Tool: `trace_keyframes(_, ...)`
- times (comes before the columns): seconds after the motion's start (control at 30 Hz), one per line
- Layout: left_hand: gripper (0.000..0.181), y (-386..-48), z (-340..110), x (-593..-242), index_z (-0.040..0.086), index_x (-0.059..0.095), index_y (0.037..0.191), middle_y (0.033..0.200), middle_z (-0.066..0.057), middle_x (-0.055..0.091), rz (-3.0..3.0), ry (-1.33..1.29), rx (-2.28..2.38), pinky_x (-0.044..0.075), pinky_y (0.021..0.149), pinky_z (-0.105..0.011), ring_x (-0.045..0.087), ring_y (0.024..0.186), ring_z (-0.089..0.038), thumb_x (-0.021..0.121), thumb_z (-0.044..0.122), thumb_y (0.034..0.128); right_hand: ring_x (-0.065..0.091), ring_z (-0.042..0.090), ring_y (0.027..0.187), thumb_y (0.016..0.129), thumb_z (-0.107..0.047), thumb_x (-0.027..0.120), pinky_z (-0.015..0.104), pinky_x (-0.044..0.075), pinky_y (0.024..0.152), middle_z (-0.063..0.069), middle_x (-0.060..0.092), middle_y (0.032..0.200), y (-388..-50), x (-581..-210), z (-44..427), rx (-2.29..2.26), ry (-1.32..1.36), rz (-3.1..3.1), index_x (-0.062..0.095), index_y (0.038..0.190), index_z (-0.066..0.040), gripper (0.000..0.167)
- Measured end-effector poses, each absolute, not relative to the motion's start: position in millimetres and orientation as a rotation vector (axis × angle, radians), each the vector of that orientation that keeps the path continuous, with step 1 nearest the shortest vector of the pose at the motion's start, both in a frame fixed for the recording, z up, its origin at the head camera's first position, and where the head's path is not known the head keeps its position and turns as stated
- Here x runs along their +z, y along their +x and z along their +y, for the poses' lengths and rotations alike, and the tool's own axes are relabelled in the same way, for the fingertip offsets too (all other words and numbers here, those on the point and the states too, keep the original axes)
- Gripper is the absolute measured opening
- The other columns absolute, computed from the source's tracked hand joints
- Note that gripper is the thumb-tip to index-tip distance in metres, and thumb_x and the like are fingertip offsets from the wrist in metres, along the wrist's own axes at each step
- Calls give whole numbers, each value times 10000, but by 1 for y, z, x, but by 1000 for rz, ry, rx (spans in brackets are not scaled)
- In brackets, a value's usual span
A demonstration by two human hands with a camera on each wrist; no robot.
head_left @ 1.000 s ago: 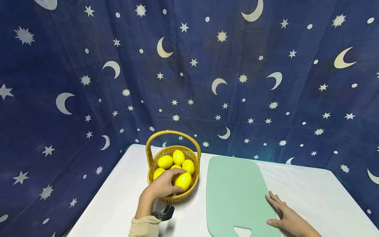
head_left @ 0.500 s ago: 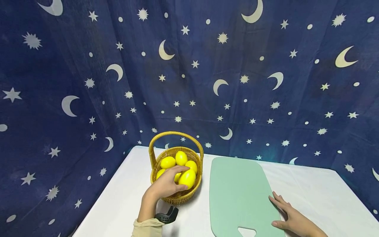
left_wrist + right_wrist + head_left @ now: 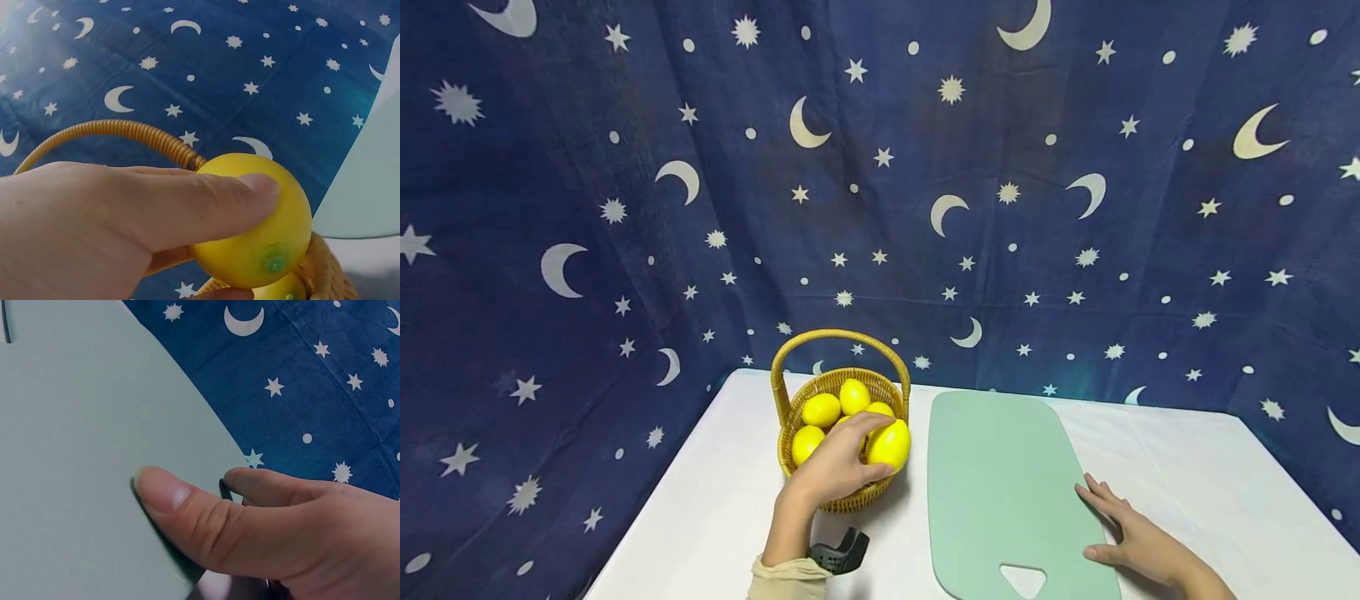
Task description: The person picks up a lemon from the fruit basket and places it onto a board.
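My left hand [image 3: 835,467] holds a yellow lemon [image 3: 890,446] between thumb and fingers at the right rim of a wicker basket [image 3: 784,446]. In the left wrist view the thumb lies across this lemon [image 3: 250,262], whose greenish tip faces the camera. Several more lemons, one of them a lemon [image 3: 822,410] at the back left, lie inside the basket, partly hidden by the hand. My right hand [image 3: 1138,537] rests at the right edge of a pale green cutting board [image 3: 1000,475]. Its thumb [image 3: 165,490] lies over the board's edge in the right wrist view.
The basket's arched handle [image 3: 838,335] rises above the lemons. A white-covered table [image 3: 700,492] carries basket and board, with a narrow gap between them. Dark blue cloth [image 3: 910,217] with moons and stars hangs behind. The board has a cut-out near its front end.
My left hand has lifted the lemon from among the others and moved it right to the basket's rim. The right hand stays at the board's edge. The head view has shifted slightly.
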State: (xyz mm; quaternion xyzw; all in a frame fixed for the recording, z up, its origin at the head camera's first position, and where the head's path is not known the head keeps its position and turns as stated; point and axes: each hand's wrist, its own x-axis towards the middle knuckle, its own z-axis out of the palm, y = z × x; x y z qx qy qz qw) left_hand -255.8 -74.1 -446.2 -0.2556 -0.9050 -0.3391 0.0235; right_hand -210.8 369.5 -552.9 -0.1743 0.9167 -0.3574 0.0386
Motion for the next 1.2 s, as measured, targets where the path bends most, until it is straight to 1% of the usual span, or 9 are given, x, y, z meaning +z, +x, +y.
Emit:
trace_keyframes(0.2, 599, -250, -56, -440, 147, 530, 1340, 1329, 6, 543, -2792, -755, -1018, 426, 1046, -407, 500, 1230, -190, 756, 226, 791, -91, -364, 1110, 736, -280, 766, -90, -127, 875, 405, 186, 1458, -211, -548, 373, -1103, -519, 2800, 373, 1392, 94, 852)
trace_keyframes(0.43, 593, -254, -23, -437, 147, 538, 1335, 1286, 20, 548, -2730, -824, -1004, 455, 1014, -343, 533, 1166, -153, 750, 208, 784, -87, -365, 1112, 742, -242, 766, -92, -124, 874, 424, 187, 1449, -213, -544, 376, -1118, -529, 2812, 372, 1385, 108, 832)
trace_keyframes(0.67, 586, -259, -6, -452, 105, 551, 1321, 1279, -14, 557, -2648, -799, -1107, 461, 1010, -340, 541, 1168, -178, 762, 190, 781, -82, -361, 1133, 752, -241, 760, -99, -101, 881, 424, 198, 1444, -211, -554, 373, -1136, -571, 2798, 382, 1376, 113, 811)
trace_keyframes(0.7, 588, -259, -3, -455, 103, 551, 1323, 1284, -19, 555, -2631, -782, -1124, 467, 1003, -332, 540, 1175, -182, 764, 189, 781, -80, -359, 1141, 755, -248, 758, -100, -96, 886, 407, 201, 1456, -211, -555, 373, -1135, -575, 2798, 382, 1379, 107, 811)
trace_keyframes(0.8, 600, -264, 8, -465, 104, 546, 1332, 1298, -35, 546, -2575, -716, -1185, 505, 949, -301, 535, 1188, -198, 768, 178, 780, -78, -355, 1148, 758, -260, 755, -100, -95, 888, 399, 197, 1461, -211, -557, 373, -1143, -576, 2791, 376, 1389, 96, 818)
trace_keyframes(0.9, 605, -269, 21, -473, 110, 541, 1340, 1302, -44, 535, -2520, -646, -1246, 534, 866, -233, 535, 1182, -201, 767, 171, 782, -81, -351, 1156, 754, -267, 757, -98, -97, 891, 359, 186, 1487, -210, -555, 374, -1146, -563, 2803, 378, 1397, 77, 822)
trace_keyframes(1.03, 597, -277, 33, -480, 96, 554, 1325, 1273, -68, 538, -2470, -595, -1270, 533, 800, -179, 549, 1141, -211, 773, 163, 774, -80, -339, 1172, 759, -240, 756, -96, -90, 898, 302, 173, 1504, -210, -553, 374, -1150, -580, 2812, 382, 1395, 77, 803)
trace_keyframes(1.1, 591, -281, 37, -483, 94, 566, 1312, 1251, -71, 549, -2455, -577, -1244, 531, 786, -180, 558, 1118, -212, 778, 164, 765, -79, -343, 1166, 761, -235, 754, -97, -88, 894, 319, 168, 1501, -211, -551, 373, -1160, -577, 2798, 379, 1395, 80, 802)
trace_keyframes(1.2, 592, -289, 41, -485, 111, 571, 1310, 1240, -54, 563, -2454, -531, -1211, 521, 832, -221, 570, 1108, -197, 781, 179, 761, -75, -354, 1145, 756, -243, 758, -100, -89, 882, 383, 171, 1478, -211, -550, 371, -1177, -561, 2774, 376, 1395, 86, 813)
